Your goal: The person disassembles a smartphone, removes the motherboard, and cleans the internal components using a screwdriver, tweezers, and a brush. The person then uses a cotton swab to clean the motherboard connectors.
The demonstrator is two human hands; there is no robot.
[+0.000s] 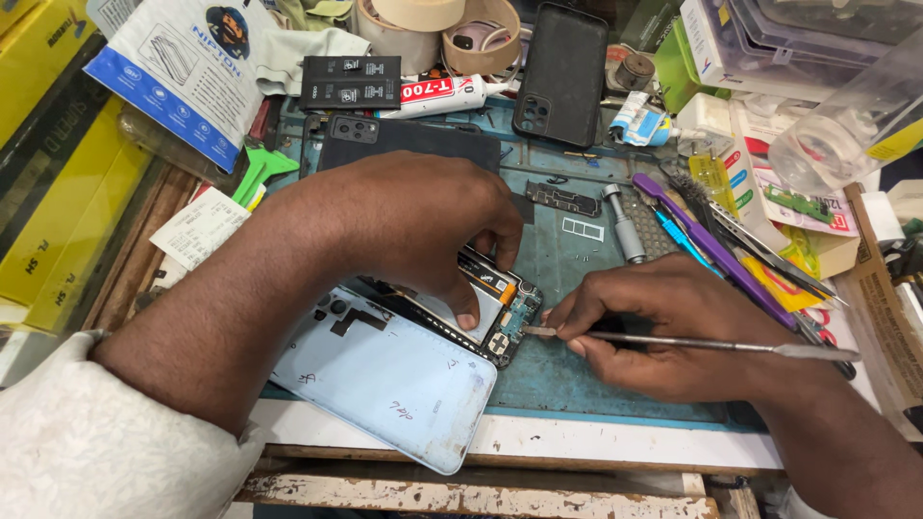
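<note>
— Pale blue, that back cover (385,380); where did it lie?

— Flat on the teal work mat (596,375), its near corner over the white table edge (615,444), just beside and partly under the opened smartphone (486,303), whose circuit boards and battery showed.

— And the left hand (404,226)?

— It lay across the phone, fingers curled and pressed down, thumb on the battery area, pinning the phone to the mat.

— The right hand (663,332)?

— Its thumb and forefinger were pinched tight on a thin metal spudger (692,343). The flat tip touched the phone's lower edge by the small board; the long handle ran out to the right.

— What lay around them?

— Behind the left hand, a dark phone back panel (409,139) with camera holes. Farther back, a black phone case (562,72), a white glue tube (442,94) and rolls of tape (423,24). To the right, a purple pry tool (707,240) and tweezers (769,252) lay side by side, well apart from the phone. A grey screwdriver (625,226) lay on the mat between.
</note>
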